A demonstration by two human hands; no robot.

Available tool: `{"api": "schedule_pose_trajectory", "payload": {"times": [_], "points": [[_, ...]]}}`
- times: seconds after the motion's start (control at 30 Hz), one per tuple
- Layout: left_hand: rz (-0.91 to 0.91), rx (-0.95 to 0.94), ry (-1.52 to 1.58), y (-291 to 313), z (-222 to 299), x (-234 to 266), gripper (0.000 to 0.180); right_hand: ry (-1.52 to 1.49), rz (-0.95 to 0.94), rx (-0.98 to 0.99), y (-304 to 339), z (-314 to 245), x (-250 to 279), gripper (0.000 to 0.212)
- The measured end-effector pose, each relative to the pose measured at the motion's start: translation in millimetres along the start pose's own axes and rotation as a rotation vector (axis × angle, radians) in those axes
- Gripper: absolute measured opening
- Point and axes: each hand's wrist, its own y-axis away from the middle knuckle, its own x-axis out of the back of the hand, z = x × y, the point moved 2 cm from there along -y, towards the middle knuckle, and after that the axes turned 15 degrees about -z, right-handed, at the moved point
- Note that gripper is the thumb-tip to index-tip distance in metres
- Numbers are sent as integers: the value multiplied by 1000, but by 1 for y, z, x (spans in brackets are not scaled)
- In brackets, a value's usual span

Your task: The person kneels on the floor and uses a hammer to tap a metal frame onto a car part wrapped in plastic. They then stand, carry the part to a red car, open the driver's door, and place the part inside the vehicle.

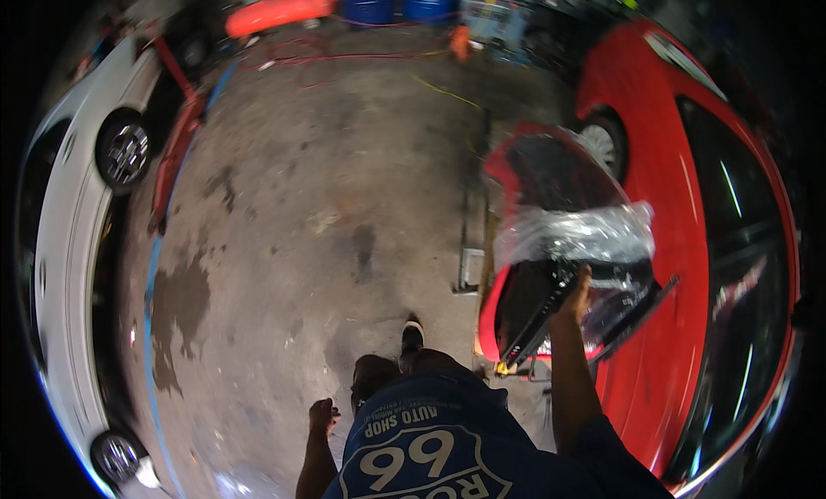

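My right hand (pixel 578 298) is closed on a glossy black car part (pixel 551 301) with a long, narrow edge strip. Its exact kind I cannot make out. Clear plastic wrap (pixel 576 234) covers much of it and lies bunched across its middle. Beneath and beyond the part is a red-edged panel (pixel 488 323), largely hidden by the black part and the wrap. My left hand (pixel 323 415) hangs low beside my leg, fingers curled in, with nothing visible in it.
A red car (pixel 641 198) stands close on my right, a white car (pixel 77 215) on the left. A red lift arm (pixel 178 146) reaches beside the white car. Red hose (pixel 301 58), an orange tank (pixel 280 13) and blue drums (pixel 430 2) lie ahead. A metal stand (pixel 469 267) is beside the panel.
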Motion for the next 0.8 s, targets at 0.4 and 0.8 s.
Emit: {"api": "schedule_pose_trajectory", "payload": {"times": [0.4, 0.8], "points": [[-327, 11, -583, -109, 277, -45, 46, 70, 163, 102, 26, -30, -20, 68], [-1143, -1296, -1320, 101, 506, -423, 31, 1011, 25, 351, 95, -10, 2, 75]]}}
